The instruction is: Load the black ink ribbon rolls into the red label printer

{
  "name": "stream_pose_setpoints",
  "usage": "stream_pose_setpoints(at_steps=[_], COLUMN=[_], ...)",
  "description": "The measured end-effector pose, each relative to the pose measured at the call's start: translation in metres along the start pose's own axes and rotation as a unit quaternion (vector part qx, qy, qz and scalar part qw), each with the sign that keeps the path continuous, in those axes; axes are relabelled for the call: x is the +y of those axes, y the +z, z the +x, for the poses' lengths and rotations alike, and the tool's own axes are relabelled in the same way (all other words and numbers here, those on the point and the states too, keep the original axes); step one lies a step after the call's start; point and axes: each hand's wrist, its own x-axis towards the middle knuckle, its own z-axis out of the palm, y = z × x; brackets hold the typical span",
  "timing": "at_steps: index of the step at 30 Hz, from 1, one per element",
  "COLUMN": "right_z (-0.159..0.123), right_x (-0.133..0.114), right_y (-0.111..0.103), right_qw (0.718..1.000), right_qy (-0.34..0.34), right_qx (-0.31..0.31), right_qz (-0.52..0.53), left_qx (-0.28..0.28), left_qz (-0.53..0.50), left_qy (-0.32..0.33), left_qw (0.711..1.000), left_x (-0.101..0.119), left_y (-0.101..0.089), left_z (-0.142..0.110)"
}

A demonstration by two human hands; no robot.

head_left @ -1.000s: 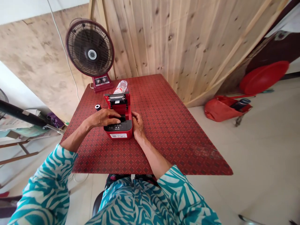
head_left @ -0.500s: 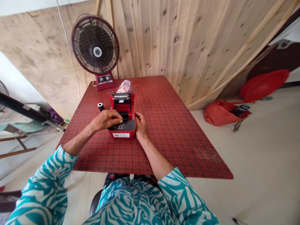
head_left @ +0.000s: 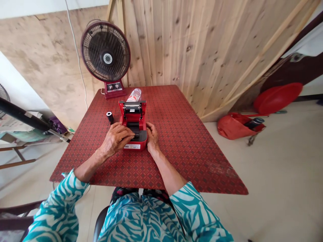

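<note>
A small red and black label printer (head_left: pixel 143 135) stands on the table with its lid (head_left: pixel 132 105) raised. Inside lies a black roll (head_left: pixel 133 124), and a black strip (head_left: pixel 136 131) runs from it over the front panel. My left hand (head_left: pixel 116 137) comes from the left, fingertips pinched on that strip above the panel. Against the printer's right side rests my right hand (head_left: pixel 152 137), fingers curled round the edge and steadying it. A second black roll with a white core (head_left: pixel 109 117) stands upright left of the printer.
Behind the printer a clear plastic bottle (head_left: pixel 134 95) lies on its side. A dark red fan (head_left: pixel 106 57) stands at the back left of the red patterned table (head_left: pixel 191 151), close to a wooden wall (head_left: pixel 171 43). An orange-red bag (head_left: pixel 232 126) sits on the floor at right.
My left hand has drawn the black strip from the roll toward me, over the panel's buttons. My right hand stays at the printer's side. The view has shifted slightly.
</note>
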Motion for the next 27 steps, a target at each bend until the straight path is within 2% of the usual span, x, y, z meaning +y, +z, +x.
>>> stream_pose_setpoints(at_steps=[6,10,15,17,21,23,25,27], right_z=[-0.005,0.009,0.036,0.04,0.046,0.053,0.061,0.066], right_x=[-0.005,-0.015,-0.031,-0.032,-0.034,-0.039,-0.047,-0.052], right_y=[-0.001,0.006,0.017,0.018,0.02,0.023,0.026,0.026], right_qw=[1.0,0.999,0.995,0.995,0.996,0.996,0.996,0.992], right_qy=[0.017,0.033,-0.025,-0.031,-0.034,-0.05,-0.069,-0.082], right_qx=[0.0,0.002,-0.022,-0.007,0.062,0.04,-0.037,-0.083], right_qz=[0.0,-0.023,-0.099,-0.092,-0.059,-0.056,-0.05,-0.047], left_qx=[0.026,0.024,-0.008,-0.014,-0.008,-0.005,-0.011,-0.022], left_qz=[0.009,0.037,0.068,0.063,0.051,0.041,0.03,0.024], left_qy=[-0.003,0.014,0.005,0.0,0.008,0.005,-0.006,-0.017], left_qw=[1.0,0.999,0.998,0.998,0.999,0.999,0.999,0.999], left_x=[0.006,0.009,0.014,0.015,0.015,0.015,0.016,0.018], left_y=[0.005,0.005,0.001,0.001,0.001,0.001,0.0,-0.002], left_z=[-0.005,-0.005,-0.004,-0.004,-0.006,-0.006,-0.006,-0.005])
